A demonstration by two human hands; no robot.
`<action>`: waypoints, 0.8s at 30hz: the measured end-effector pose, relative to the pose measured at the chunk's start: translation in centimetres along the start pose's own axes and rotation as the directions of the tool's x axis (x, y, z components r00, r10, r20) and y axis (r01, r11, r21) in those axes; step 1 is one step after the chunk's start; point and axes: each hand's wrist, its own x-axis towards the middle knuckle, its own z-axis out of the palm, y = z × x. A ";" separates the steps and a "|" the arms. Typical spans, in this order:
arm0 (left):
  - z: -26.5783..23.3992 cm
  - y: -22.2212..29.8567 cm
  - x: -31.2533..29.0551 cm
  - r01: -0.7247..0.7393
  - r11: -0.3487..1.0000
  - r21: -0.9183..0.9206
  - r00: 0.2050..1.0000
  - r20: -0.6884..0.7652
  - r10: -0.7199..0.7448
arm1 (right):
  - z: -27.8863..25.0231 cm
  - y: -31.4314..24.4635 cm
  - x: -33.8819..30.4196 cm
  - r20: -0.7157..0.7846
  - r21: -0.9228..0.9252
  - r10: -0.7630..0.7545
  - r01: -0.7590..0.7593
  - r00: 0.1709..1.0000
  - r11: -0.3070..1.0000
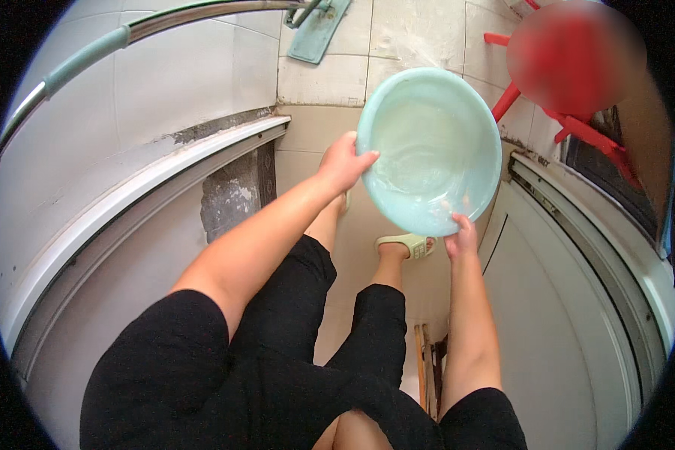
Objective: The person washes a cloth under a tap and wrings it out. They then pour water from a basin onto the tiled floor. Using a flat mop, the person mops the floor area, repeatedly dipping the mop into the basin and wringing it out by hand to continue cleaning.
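Note:
A round pale turquoise basin (pixel 429 150) with clear water in it is held out in front of me between both hands. My left hand (pixel 344 163) grips its left rim, the thumb lying over the edge and the fingers hidden beneath. At the near right side, my right hand (pixel 461 235) is closed on the rim, with its fingertips partly out of sight. The basin hangs above the tiled floor, slightly ahead of my feet in light green slippers (pixel 406 244).
A flat mop (pixel 320 34) lies at the far side, its metal handle (pixel 195 13) running left. A red stool (pixel 506 101) stands at the far right. White door frames (pixel 150 210) flank me on both sides. Wooden sticks (pixel 425 367) stand behind my right leg.

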 end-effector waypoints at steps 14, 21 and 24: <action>-3.1 -4.9 -19.8 0.052 0.963 0.266 0.996 0.057 -0.069 | -6.7 -4.0 -10.9 -0.300 -0.139 -0.089 0.049 0.950 0.989; -3.2 -5.9 -19.6 0.106 0.983 0.151 0.994 -0.002 -0.107 | -3.8 -3.3 -5.7 -0.395 -0.420 -0.099 -0.084 0.913 0.904; -3.2 -5.7 -18.9 0.151 0.983 0.106 0.988 0.017 -0.153 | 0.9 -1.3 -2.6 -0.392 -0.589 -0.063 -0.198 0.918 0.783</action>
